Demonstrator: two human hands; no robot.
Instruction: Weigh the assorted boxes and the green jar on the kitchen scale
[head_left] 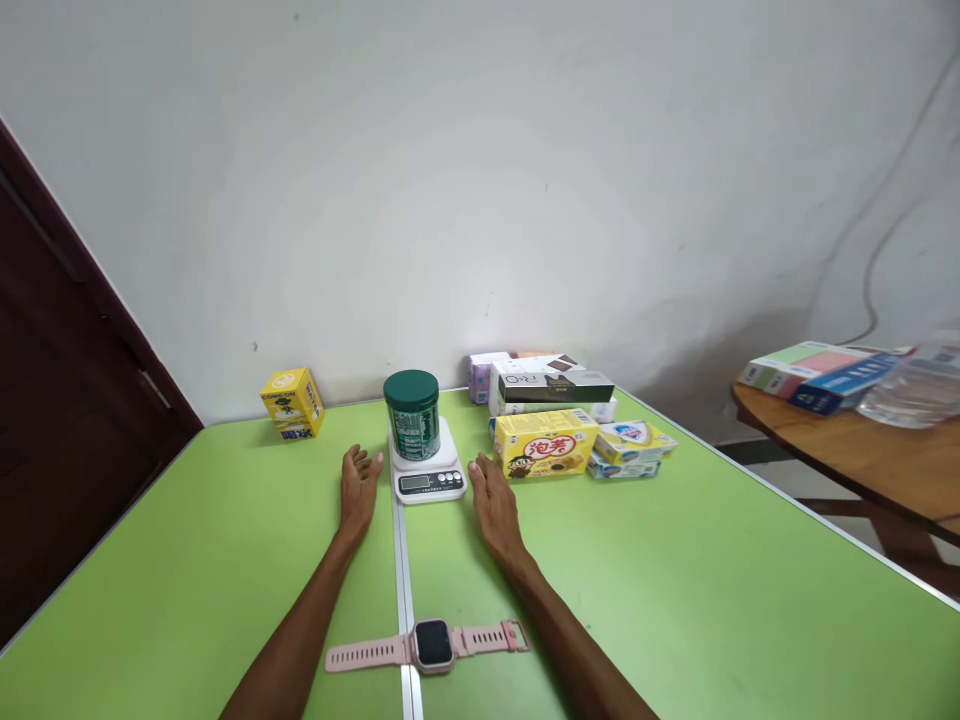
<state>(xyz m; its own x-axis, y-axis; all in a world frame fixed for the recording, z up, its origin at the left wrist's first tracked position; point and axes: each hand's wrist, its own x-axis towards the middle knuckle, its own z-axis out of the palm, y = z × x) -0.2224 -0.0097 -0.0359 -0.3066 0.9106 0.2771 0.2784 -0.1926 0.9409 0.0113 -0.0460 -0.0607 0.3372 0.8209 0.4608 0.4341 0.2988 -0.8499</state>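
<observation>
Pink smartwatch, then my left hand and right hand, both loosely spread — jar already on scale between them.

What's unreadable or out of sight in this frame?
- Scale display: any reading, too small in the head view.
- Green-lidded jar: contents, covered by lid and label.
- Purple pack: right part, behind the white box.
- Clear plastic item: blurred, cut off by right edge.
</observation>
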